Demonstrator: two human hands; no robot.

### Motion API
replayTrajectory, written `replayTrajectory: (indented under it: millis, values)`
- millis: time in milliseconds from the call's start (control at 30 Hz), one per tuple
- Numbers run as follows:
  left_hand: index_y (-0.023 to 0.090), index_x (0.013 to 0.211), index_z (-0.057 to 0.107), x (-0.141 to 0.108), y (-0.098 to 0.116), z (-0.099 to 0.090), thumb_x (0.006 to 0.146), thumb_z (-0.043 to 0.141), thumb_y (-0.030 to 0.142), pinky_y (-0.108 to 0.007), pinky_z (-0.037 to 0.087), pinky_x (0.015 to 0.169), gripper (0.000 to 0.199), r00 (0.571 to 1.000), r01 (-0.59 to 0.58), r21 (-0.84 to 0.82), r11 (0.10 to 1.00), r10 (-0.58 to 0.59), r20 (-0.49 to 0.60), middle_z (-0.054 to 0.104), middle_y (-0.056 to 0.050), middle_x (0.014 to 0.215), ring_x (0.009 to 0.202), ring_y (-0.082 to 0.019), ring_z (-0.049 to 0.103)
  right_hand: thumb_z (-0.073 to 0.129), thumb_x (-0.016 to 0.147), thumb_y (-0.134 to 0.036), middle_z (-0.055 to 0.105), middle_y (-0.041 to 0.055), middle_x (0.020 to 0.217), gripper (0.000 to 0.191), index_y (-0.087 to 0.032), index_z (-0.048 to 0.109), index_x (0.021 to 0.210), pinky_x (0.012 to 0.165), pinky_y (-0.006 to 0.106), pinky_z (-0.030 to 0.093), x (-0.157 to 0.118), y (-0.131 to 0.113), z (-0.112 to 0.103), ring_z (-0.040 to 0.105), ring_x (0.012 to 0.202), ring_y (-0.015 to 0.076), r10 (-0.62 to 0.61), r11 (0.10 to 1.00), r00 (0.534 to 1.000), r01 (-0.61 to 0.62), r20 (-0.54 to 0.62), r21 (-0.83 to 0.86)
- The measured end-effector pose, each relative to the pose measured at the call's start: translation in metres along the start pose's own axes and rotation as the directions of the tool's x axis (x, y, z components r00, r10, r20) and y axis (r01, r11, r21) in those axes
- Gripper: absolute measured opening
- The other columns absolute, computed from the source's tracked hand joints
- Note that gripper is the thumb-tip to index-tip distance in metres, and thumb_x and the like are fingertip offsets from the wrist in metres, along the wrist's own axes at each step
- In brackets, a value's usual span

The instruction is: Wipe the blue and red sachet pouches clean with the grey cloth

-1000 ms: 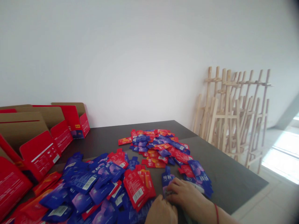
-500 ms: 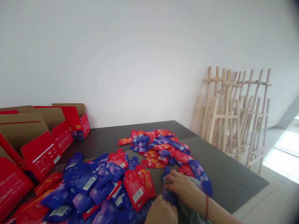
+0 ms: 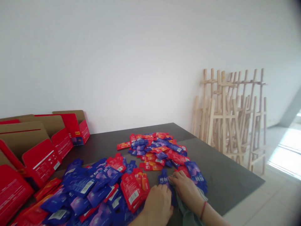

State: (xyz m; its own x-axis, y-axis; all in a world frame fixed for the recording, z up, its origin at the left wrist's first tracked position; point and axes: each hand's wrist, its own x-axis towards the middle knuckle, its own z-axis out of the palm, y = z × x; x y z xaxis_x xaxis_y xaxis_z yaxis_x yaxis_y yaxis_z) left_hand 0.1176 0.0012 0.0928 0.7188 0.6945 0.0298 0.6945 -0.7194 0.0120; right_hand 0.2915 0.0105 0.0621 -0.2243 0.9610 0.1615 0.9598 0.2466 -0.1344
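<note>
A blue pouch (image 3: pixel 163 178) with white lettering lies flat on the dark table, its spout end pointing away from me. My left hand (image 3: pixel 158 202) is closed at the pouch's left edge, fingers curled over it. My right hand (image 3: pixel 184 188) presses a grey-green cloth (image 3: pixel 187 212) against the pouch's right side, fingers bent around the fabric. The cloth hangs down toward me under my right wrist. Part of the pouch is hidden beneath both hands.
A heap of blue and red pouches (image 3: pixel 94 185) fills the left foreground. Another pile (image 3: pixel 155 150) lies farther back. Open red cartons (image 3: pixel 42 157) stand along the left. The table's right edge (image 3: pixel 218 149) runs past wooden easels (image 3: pixel 225 119) leaning at the wall.
My left hand has moved forward along the pouch. My right hand and the cloth have shifted right, uncovering the pouch's lettering. The view has turned slightly.
</note>
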Motion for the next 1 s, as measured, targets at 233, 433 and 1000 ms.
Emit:
replayTrajectory:
  millis: [233, 433, 1000]
  values:
    - [0.009, 0.120, 0.064, 0.017, 0.016, 0.009, 0.087, 0.062, 0.015, -0.040, 0.054, 0.079, 0.034, 0.997, -0.006, 0.127, 0.992, -0.004, 0.074, 0.065, -0.020, 0.114, 0.104, -0.032, 0.063, 0.048, 0.090, -0.006, 0.068, 0.0098, 0.118, 0.040, -0.021, 0.071, 0.119, 0.095, 0.035, 0.048, 0.000, 0.000, 0.015, 0.058, 0.110, 0.0260, 0.029, 0.995, 0.993, -0.018, -0.118, 0.095]
    - [0.019, 0.133, 0.056, 0.016, 0.015, 0.003, 0.090, 0.043, 0.002, -0.034, 0.054, 0.077, 0.048, 0.998, 0.063, 0.049, 0.997, -0.062, -0.020, 0.059, -0.015, 0.127, 0.101, -0.026, 0.065, 0.043, 0.087, -0.005, 0.069, 0.0093, 0.120, 0.047, -0.023, 0.071, 0.120, 0.099, 0.036, 0.048, -0.013, 0.015, 0.008, 0.060, 0.113, 0.0254, 0.044, 0.952, 0.990, -0.002, -0.131, 0.308]
    - [0.013, 0.113, 0.064, -0.044, 0.003, 0.060, 0.092, 0.048, 0.000, -0.028, 0.051, 0.075, 0.030, 0.983, -0.060, 0.172, 0.983, 0.088, -0.159, 0.070, -0.009, 0.111, 0.096, -0.021, 0.066, 0.048, 0.084, -0.001, 0.067, 0.0036, 0.125, 0.050, -0.028, 0.072, 0.119, 0.097, 0.033, 0.047, -0.021, -0.010, -0.018, 0.056, 0.114, 0.0229, -0.214, 0.960, 0.976, 0.201, 0.050, 0.194]
